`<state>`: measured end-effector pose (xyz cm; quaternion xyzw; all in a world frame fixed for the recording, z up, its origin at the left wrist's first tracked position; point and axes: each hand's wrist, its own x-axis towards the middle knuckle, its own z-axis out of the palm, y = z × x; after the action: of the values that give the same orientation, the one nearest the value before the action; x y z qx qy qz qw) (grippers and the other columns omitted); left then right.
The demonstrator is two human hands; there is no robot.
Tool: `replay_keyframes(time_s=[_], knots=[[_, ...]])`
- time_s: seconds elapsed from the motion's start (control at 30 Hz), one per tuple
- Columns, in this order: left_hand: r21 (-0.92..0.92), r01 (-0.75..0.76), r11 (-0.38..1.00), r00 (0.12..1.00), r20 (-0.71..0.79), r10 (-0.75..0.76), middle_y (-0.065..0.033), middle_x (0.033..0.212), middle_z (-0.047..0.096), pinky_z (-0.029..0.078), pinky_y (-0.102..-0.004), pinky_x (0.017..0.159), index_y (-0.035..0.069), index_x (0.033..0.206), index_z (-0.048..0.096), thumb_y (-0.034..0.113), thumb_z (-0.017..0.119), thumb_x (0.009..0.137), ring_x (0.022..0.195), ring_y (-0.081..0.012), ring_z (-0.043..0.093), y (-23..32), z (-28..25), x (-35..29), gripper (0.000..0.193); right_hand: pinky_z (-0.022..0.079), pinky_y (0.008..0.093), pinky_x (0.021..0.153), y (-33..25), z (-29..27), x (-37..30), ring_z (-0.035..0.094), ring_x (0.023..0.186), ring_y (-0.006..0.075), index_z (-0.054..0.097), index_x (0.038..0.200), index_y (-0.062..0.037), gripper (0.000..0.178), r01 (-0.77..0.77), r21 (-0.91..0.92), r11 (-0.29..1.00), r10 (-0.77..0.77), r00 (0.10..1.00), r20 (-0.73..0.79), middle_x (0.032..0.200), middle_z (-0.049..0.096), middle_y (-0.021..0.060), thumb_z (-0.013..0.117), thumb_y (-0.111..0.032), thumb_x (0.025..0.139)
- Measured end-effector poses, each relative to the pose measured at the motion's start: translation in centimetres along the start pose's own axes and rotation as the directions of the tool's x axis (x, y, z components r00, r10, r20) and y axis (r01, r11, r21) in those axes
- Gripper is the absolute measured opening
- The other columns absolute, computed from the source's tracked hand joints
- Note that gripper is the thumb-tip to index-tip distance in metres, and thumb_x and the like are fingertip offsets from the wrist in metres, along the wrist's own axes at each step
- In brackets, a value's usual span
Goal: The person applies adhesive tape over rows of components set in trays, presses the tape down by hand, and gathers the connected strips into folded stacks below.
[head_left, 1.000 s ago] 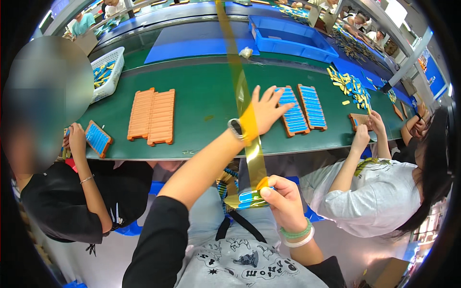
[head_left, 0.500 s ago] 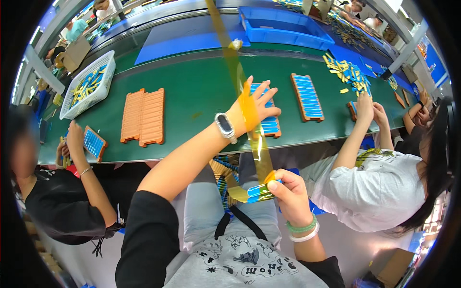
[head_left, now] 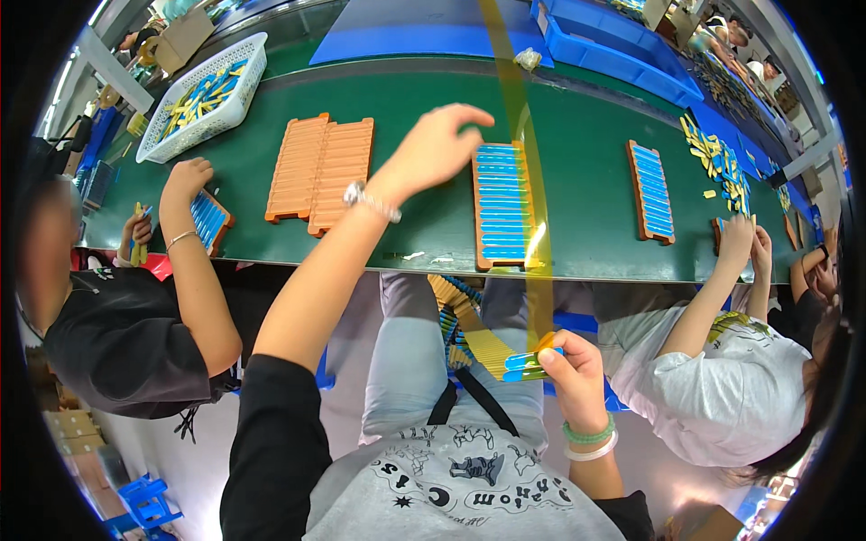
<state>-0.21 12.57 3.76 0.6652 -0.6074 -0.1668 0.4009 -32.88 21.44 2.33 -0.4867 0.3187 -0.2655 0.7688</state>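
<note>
My right hand point(head_left: 577, 370) pinches the near end of a strip of clear amber tape point(head_left: 538, 288) over my lap. Blue flat pieces point(head_left: 525, 362) show on the strip beside those fingers. From there the tape runs up over an orange slotted tray point(head_left: 484, 216) and on past the far side of the table. Narrow blue pieces point(head_left: 499, 185) fill this tray's slots in a row. My left hand point(head_left: 435, 149) hovers at the tray's upper left corner, index finger stretched out, thumb apart, nothing seen in it. Below the table, a banded chain of yellowish and blue pieces point(head_left: 483, 338) hangs by my knees.
Left of me are bare orange trays point(head_left: 320, 171) and a white basket point(head_left: 236, 110) of yellow and blue pieces. Another filled tray point(head_left: 651, 191) and a loose pile point(head_left: 722, 167) lie right. A blue bin point(head_left: 622, 50) stands behind. Co-workers sit close on both sides.
My left hand has come off the tape and moved left of the filled tray. My right hand still grips the tape end. The whole view has shifted.
</note>
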Motion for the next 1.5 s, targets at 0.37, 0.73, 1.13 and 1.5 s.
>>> replay_keyframes(time_s=[0.37, 0.73, 1.13, 1.5], knots=[[-0.63, 0.156, 0.761, 0.98, 0.002, -0.199, -0.002, 0.092, 0.069, 0.041, -0.0232, 0.079, 0.002, 0.101, 0.071, 0.027, 0.073, 0.082, 0.089, -0.0066, 0.055, -0.2, 1.6, 4.9, 0.032, 0.044, 0.0175, 0.065, 0.9, 0.4, 1.1, 0.055, 0.073, 0.0027, 0.063, 0.09, 0.0016, 0.01, -0.132, -0.082, 0.988, 0.125, 0.989, -0.084, 0.086, 0.064, -0.0005, 0.065, -0.008, 0.091], [-0.431, -0.21, 0.877, 0.841, -0.537, -0.062, -0.0073, 0.076, 0.071, 0.049, -0.0257, 0.065, -0.003, 0.089, 0.071, 0.015, 0.069, 0.084, 0.069, -0.0105, 0.062, -0.5, 0.9, 8.7, 0.019, 0.038, 0.0148, 0.054, 2.2, 2.2, 7.7, 0.054, 0.069, 0.0008, 0.065, 0.102, 0.0011, 0.016, 0.146, -0.286, 0.947, -0.206, 0.96, -0.192, 0.09, 0.066, 0.0017, 0.065, 0.004, 0.086], [-0.234, -0.259, 0.937, 0.758, -0.65, 0.047, -0.0143, 0.08, 0.071, 0.051, -0.0283, 0.068, -0.004, 0.093, 0.071, 0.016, 0.07, 0.082, 0.072, -0.0184, 0.067, -2.3, 2.5, 9.2, 0.022, 0.032, 0.0148, 0.051, 1.2, 1.9, 9.2, 0.042, 0.061, -0.0014, 0.07, 0.108, 0.0011, 0.022, 0.062, -0.436, 0.898, -0.167, 0.964, -0.207, 0.086, 0.066, 0.001, 0.066, 0.004, 0.086], [-0.31, -0.256, 0.916, 0.763, -0.646, -0.006, -0.0148, 0.084, 0.072, 0.052, -0.0281, 0.071, -0.004, 0.094, 0.071, 0.014, 0.071, 0.081, 0.075, -0.0184, 0.068, -2.4, 3.3, 9.9, 0.022, 0.033, 0.0142, 0.052, 0.9, 1.9, 9.1, 0.042, 0.062, -0.0022, 0.069, 0.11, 0.0012, 0.022, 0.032, -0.437, 0.899, -0.153, 0.958, -0.243, 0.081, 0.062, -0.0036, 0.066, 0.002, 0.088]])
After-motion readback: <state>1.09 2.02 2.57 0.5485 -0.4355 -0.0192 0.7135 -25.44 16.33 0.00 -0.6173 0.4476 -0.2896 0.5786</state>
